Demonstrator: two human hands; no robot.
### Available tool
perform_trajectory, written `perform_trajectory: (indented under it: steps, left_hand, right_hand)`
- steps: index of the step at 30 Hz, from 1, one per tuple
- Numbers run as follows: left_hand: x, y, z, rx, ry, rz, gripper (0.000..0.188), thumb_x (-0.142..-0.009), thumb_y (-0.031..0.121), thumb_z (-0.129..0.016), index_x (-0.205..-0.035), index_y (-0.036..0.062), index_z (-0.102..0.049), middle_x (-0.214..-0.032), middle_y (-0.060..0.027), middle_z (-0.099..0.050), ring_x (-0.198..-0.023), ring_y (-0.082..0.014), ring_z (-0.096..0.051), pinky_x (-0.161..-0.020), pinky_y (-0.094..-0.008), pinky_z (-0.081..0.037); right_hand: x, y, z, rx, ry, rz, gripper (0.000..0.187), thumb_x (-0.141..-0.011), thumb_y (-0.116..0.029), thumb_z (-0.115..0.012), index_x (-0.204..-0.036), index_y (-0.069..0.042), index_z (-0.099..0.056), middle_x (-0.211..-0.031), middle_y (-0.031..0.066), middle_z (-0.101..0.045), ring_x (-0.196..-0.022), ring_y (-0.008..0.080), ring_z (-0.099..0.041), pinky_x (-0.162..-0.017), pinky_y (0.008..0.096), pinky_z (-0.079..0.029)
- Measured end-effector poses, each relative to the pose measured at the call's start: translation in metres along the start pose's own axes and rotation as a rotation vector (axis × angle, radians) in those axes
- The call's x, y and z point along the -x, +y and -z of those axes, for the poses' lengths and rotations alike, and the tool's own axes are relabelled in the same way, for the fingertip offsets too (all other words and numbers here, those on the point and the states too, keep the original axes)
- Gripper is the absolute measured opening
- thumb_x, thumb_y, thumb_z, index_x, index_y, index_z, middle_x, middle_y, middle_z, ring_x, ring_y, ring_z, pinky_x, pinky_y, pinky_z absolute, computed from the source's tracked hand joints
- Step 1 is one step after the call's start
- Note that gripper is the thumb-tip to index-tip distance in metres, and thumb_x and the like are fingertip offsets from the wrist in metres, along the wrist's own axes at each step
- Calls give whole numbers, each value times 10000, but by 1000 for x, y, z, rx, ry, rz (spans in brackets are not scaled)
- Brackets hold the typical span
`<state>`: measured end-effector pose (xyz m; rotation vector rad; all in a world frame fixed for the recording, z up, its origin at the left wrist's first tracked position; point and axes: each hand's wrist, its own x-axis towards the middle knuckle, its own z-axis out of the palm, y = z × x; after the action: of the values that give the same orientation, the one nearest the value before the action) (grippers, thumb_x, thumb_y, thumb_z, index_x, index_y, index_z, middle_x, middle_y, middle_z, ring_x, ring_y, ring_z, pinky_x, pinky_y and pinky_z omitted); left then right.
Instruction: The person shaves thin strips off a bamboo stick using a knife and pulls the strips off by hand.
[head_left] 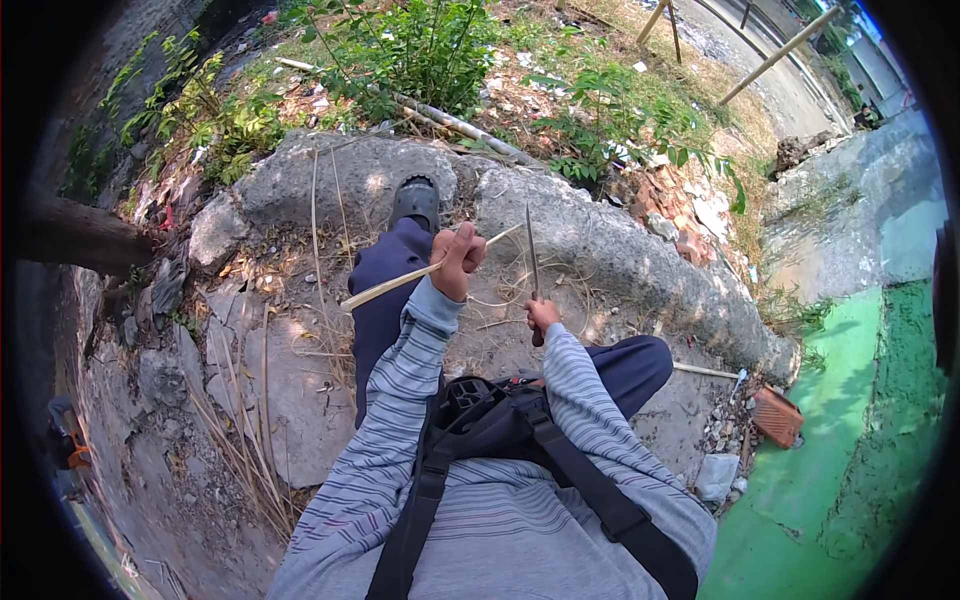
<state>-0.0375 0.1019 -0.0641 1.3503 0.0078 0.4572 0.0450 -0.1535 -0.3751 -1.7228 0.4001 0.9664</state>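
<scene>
My left hand (459, 259) is closed around a pale split strip that looks like bamboo (390, 287), held at a slant above my raised left knee. One end of the strip points to lower left, the other toward the blade. In my right hand (543, 315) is the brown handle of a long, narrow knife (533, 250), its point directed away from me. The blade stands upright in the picture, close to the strip's far end; whether they touch I cannot tell. Thin curled shavings (490, 290) lie on the ground beneath both hands.
A broken concrete ledge (620, 240) curves ahead, with my left shoe (416, 198) against it. Long pale strips (245, 440) lie at the left. Leafy plants (430, 55) grow beyond the ledge. At right are a reddish brick-like block (776, 417) and a green painted surface (800, 500).
</scene>
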Motion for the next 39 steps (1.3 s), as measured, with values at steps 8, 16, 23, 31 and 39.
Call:
perform_trajectory:
  steps: [8, 16, 23, 31, 39]
  left_hand:
    - [-3, 0, 1, -44, 58, -12, 679, -1060, 441, -335, -500, 64, -263, -472, 11, -216, -441, -100, -191, -466, -322, -130]
    - [-9, -7, -7, 54, 309, -23, 704, -1041, 603, -268, -561, 90, -312, -548, 18, -268, -525, -94, -220, -516, -299, -156]
    - [-27, -5, -8, 39, 444, -60, 772, -966, 745, -189, -609, 85, -368, -576, 16, -346, -542, -87, -284, -527, -267, -193]
    - [-26, -10, -3, -31, 459, 20, 799, -963, 740, -204, -562, 67, -359, -535, 30, -315, -506, -85, -280, -499, -280, -197]
    - [-30, -2, -17, 121, 396, -215, 609, -1046, 541, -380, -691, 56, -473, -639, 25, -379, -593, -76, -303, -557, -264, -223]
  right_hand:
    - [14, 5, -1, -158, -76, 42, 126, -815, -121, -645, -789, -28, -563, -566, 33, -498, -426, 153, -485, -394, 328, -386]
    - [31, 0, -6, -226, 19, 138, 137, -817, -97, -655, -774, -30, -544, -569, 30, -498, -429, 134, -482, -391, 301, -383]
    - [48, -23, -25, -174, -24, 257, 165, -820, -112, -656, -732, -36, -539, -557, 21, -502, -418, 122, -478, -382, 293, -383]
    - [51, -24, -52, -102, -165, 178, 174, -829, -108, -650, -727, -42, -525, -555, 22, -505, -414, 118, -470, -385, 293, -383]
    - [34, -12, -29, -167, -62, 37, 169, -840, -120, -659, -745, -56, -534, -567, 2, -478, -420, 102, -440, -375, 279, -356]
